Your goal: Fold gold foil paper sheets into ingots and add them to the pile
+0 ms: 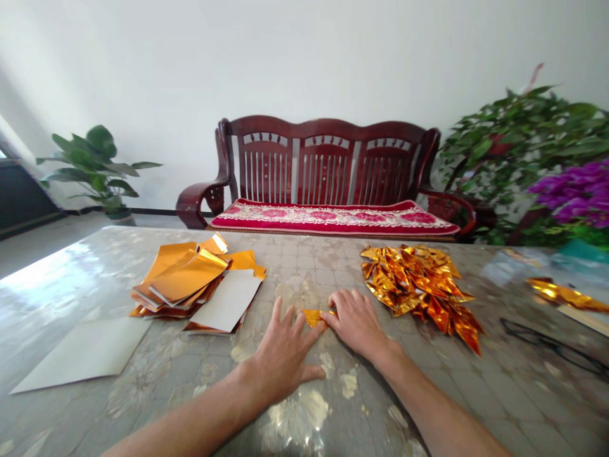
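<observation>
A small folded piece of gold foil paper (312, 317) lies on the table between my hands. My left hand (285, 349) rests over the tabletop with fingers spread, its index finger against the paper's near edge. My right hand (354, 322) has its fingers curled and its thumb pressed on the paper's right end; part of the paper is hidden beneath. To the left is a loose stack of gold foil sheets (183, 276), with a white-backed sheet (226, 301) on its near side. Folded gold foil pieces (416, 282) sit in a pile to the right.
A pale sheet (85, 352) lies flat at the left of the patterned table (162, 387). Black-framed glasses (554, 343), a gold foil strip (566, 293) and clear plastic (516, 263) are at the right. Beyond stands a wooden bench (326, 158), with plants on either side.
</observation>
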Available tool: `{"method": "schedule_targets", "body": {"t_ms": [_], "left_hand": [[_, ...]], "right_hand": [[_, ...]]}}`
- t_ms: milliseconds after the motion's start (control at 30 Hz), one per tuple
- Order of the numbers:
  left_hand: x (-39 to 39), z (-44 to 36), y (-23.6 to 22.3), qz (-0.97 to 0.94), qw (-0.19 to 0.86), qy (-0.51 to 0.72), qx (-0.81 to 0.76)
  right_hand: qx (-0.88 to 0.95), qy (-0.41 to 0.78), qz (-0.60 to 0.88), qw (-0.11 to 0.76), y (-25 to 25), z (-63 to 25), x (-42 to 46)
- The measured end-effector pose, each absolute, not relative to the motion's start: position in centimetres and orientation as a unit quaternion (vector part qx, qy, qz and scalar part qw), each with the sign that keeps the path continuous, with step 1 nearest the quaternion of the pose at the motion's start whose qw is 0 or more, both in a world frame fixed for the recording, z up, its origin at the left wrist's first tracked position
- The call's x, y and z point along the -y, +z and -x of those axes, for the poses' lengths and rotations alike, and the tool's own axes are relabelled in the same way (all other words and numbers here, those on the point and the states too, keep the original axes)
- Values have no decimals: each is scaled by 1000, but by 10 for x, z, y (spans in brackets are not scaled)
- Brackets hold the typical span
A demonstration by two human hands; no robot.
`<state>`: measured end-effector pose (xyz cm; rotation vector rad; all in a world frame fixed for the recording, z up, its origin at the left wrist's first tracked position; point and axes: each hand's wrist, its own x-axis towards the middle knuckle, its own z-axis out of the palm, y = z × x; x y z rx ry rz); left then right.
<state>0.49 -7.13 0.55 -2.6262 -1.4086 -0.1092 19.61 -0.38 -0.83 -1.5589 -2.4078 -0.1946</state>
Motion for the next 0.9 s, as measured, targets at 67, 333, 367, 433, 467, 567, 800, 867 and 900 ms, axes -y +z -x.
{"method": "schedule_targets", "body": {"t_ms": [67,333,367,433,467,567,800,867,900], "left_hand": [[72,-4,5,879,74,-39,469],[72,-6,8,865,56,-41,498],[73,-7,8,864,60,-37,498],[74,-9,9,863,67,-28,499],[74,-9,9,863,68,-24,500],[72,-8,12,868,65,-26,492],[47,-10,15,849,9,-90,520],[40,-10,14,832,-14,-109,543],[37,-9,13,823,-22,-117,555]], "right_hand": [[832,-72,536,128,-7,-196,4],[833,-91,530,127,-10,-197,9],[834,-95,528,129,-10,-197,10],[835,-103,525,130,-11,-197,12],[836,-107,523,129,-11,-197,13],[841,-113,513,127,-11,-197,13],[871,-75,468,130,-7,-198,11],[876,-69,459,133,-5,-198,11],[877,-68,456,133,-5,-198,11]]}}
